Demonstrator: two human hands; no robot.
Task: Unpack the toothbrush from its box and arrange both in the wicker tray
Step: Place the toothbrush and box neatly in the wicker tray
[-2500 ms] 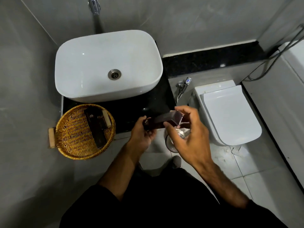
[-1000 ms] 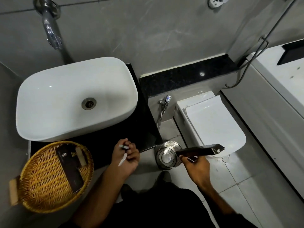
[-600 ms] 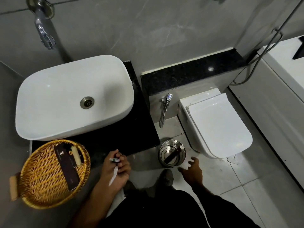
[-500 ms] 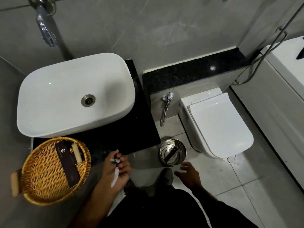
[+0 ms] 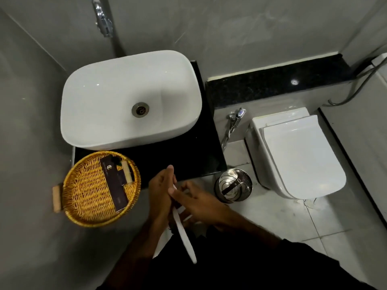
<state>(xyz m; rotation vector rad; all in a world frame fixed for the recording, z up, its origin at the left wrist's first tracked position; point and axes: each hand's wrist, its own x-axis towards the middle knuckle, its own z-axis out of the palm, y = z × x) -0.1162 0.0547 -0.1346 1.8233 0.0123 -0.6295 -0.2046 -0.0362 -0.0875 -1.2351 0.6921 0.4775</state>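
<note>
- Hands, two: left hand and right hand meet at lower centre of the frame, both closed around one white toothbrush.
- Left hand grips the upper end of the toothbrush; right hand pinches it from the right side. Handle end slants down toward the bottom of the frame.
- Something thin and white shows under the hands; whether it is wrapping cannot be told.
- Wicker tray, one: round, at left of centre, on the front left corner of the counter, with a wooden handle on its left rim.
- Tray contents: one long dark box lying diagonally, and one small pale cylindrical item just beside its upper right edge.
- Steel bin, one: on the floor right of the hands, with one dark box-like item resting inside.
- Counter: black polished stone, carrying one white basin with one metal drain.
- Room: grey walls, one chrome tap at upper left, one white toilet with lid closed at right, pale floor tiles.
</note>
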